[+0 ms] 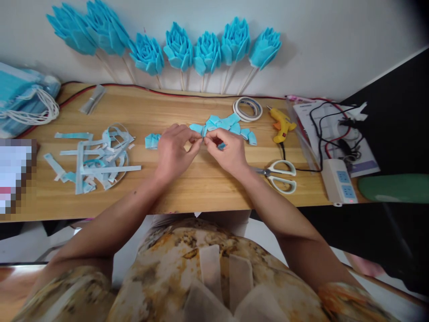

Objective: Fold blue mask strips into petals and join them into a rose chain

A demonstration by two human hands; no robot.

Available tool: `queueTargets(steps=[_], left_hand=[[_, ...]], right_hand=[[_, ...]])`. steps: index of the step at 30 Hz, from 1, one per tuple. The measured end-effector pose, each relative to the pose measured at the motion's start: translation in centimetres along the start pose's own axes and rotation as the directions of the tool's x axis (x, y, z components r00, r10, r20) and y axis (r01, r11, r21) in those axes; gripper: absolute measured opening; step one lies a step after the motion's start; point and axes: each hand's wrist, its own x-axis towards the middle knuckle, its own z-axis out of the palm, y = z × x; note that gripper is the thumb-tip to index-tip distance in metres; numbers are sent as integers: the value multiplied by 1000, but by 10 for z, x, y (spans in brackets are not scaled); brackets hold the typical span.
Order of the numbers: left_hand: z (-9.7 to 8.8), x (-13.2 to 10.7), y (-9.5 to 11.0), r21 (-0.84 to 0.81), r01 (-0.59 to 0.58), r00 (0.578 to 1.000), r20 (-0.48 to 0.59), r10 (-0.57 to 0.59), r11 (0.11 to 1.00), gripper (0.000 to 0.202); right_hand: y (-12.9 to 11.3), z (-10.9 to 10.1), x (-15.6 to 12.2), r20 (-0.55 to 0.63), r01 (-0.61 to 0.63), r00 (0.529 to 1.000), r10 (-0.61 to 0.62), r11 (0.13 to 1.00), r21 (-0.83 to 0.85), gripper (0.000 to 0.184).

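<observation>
Both hands meet over the middle of the table, fingertips nearly touching. My left hand [176, 150] is closed in a pinch, and my right hand [228, 150] pinches from the other side. Between them shows a small blue fabric piece [203, 130], partly hidden by the fingers. Behind and right of my right hand lie several folded blue petals [231, 121], spread in a loose pile. Left of my left hand rests another folded blue piece [152, 141]. White-handled scissors [281, 175] lie beside my right wrist, blades partly covered by it.
Blue fabric flowers [179, 47] on thin sticks lean along the wall. Cut strips [100, 156] are scattered at left. Tape rolls [248, 109], a yellow glue gun [282, 125] and a power strip [339, 181] with cables are at right. A bundle of blue masks [20, 98] sits far left.
</observation>
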Motion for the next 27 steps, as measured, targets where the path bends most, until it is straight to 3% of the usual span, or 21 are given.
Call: queueTargets(steps=[5,13,18,27], left_hand=[[-2,3,5,-96,116,993,32,-114,989,15],[-2,2,4,-20,76,997,28,-75,997,13],[-2,3,5,-68,107,994,40,-104,992,14],[-4,4,9,-104,110,994,26,-107,988,17]], right_hand=[[-1,-1,-1,20,-2,1000,3,999,-41,15],[0,-1,-1,13,13,1000,-13,999,-30,16],[1,0,-1,-6,59,998,-59,998,-31,15],[0,-2,-1,7,30,1000,-29,998,-48,14]])
